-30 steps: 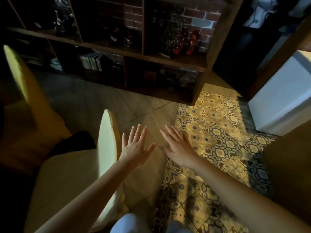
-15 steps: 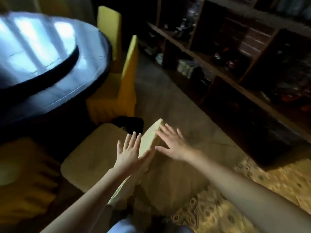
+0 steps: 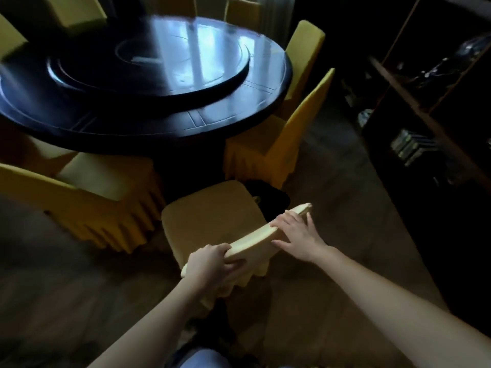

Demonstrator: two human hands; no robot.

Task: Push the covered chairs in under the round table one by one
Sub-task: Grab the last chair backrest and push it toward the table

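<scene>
Left hand is curled over the near end of the chair backrest's top rail, fingers wrapped round the cloth-covered edge. Right hand lies flatter on the far end of the same rail, fingers spread and only loosely bent; contact looks like a press, not a grip.

Chair stands on the floor clear of the worktop, seat pointing at its near edge, not yet under it. It sits skewed: the backrest runs diagonally to the worktop's edge.

Neighbours: one covered chair to the left, another to the right, both close to the worktop's rim. A dark object lies on the floor just beside the seat's far right corner; cannot tell what it is.

Risks, as judged:
- Uneven hold. The left pulls harder than the right presses, so the push may swing the chair rather than drive it straight.
- Skew uncorrected: seat corner meets the right chair's skirt or the pedestal.
- Dark object in the path could catch a leg or the cover hem.
- Loose cover may slide on the rail under the palms, losing control.
- Skirt may bunch under the legs on the floor.
</scene>
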